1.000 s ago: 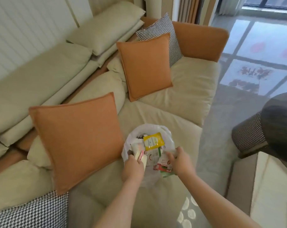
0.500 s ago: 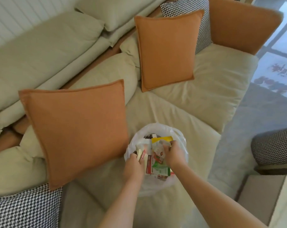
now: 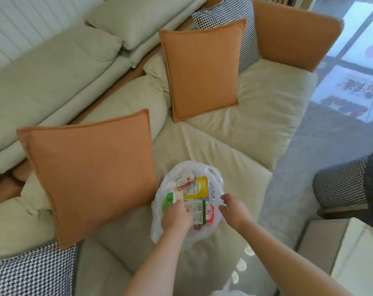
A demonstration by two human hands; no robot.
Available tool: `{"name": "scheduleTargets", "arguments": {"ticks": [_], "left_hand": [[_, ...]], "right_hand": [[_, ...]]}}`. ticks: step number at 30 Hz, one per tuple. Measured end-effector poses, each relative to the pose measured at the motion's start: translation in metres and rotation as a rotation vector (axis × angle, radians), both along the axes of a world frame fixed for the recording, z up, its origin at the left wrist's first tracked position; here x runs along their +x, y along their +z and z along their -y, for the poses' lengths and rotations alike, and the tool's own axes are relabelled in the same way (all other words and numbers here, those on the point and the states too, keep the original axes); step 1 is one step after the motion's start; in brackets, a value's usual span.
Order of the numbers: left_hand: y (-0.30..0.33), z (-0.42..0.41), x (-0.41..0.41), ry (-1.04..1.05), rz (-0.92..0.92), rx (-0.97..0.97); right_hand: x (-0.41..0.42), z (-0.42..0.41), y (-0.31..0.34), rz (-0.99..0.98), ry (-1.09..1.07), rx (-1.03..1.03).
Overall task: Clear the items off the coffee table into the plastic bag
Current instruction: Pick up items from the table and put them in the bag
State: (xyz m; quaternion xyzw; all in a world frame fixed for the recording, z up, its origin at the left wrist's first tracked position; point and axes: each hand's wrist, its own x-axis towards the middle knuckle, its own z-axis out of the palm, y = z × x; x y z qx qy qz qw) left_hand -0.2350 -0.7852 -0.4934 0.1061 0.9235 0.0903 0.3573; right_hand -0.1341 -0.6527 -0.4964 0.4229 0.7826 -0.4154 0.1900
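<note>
bag [image 3: 215, 180] is sitting open on sofa [image 3: 256, 103]; left hand [image 3: 176, 216] is pressing packets [image 3: 197, 188] down, grip unclear; right hand [image 3: 234, 208] is hovering loose, empty.

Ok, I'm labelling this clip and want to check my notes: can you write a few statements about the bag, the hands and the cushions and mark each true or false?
1. The translucent white plastic bag sits on the beige sofa seat. True.
2. The bag is empty. False: it holds several packets, among them a yellow flat packet.
3. The left hand reaches into the bag's mouth among the packets. True.
4. The right hand grips the yellow packet. False: it is at the bag's right edge, apart from that packet.
5. Both square orange cushions lie flat on the floor. False: they lean against the sofa's back cushions.
</note>
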Motion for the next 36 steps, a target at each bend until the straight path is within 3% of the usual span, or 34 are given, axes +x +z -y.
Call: {"name": "scheduleTargets", "arguments": {"ticks": [5, 13, 22, 32, 36], "left_hand": [[0.04, -0.015, 0.029, -0.213, -0.018, 0.052], [0.082, -0.009, 0.08, -0.61, -0.064, 0.068], [0.079, -0.002, 0.167, -1.13, -0.13, -0.008], [0.098, -0.028, 0.322, -1.458, -0.109, 0.054], [0.098, -0.03, 0.392, -1.486, -0.049, 0.045]], "right_hand": [[0.044, -0.002, 0.029, 0.032, -0.019, 0.093], [0.129, 0.034, 0.072, 0.051, -0.277, 0.199], [0.245, 0.1, 0.076, 0.194, -0.431, 0.254], [0.398, 0.131, 0.083, 0.247, -0.673, 0.314], [0.466, 0.143, 0.08, 0.259, -0.757, 0.294]]}}
